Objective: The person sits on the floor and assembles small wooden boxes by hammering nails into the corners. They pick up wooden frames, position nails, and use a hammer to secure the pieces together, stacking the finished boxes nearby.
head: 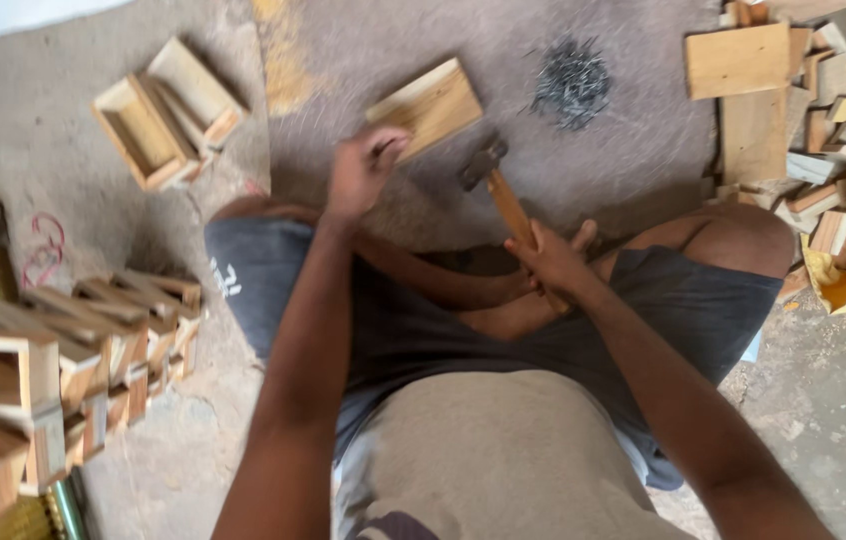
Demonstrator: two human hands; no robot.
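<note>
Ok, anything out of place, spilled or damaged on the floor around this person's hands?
Nothing stands out. The nails lie in one loose heap, the left hand grips a wooden piece, the right hand holds a hammer, and the finished wooden boxes look whole.

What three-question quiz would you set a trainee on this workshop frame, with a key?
1. True or false: the right hand grips a hammer by its wooden handle.
2. What does the left hand touch? A) the pile of nails B) the wooden piece on the floor C) the open wooden boxes
3. On which side of the person, own left or own right, is the stack of finished wooden frames?

Key
1. True.
2. B; the fingers are at the near end of the piece, though blur hides the exact grip.
3. Own left, at the lower left of the view; loose offcuts lie on the right.
</note>
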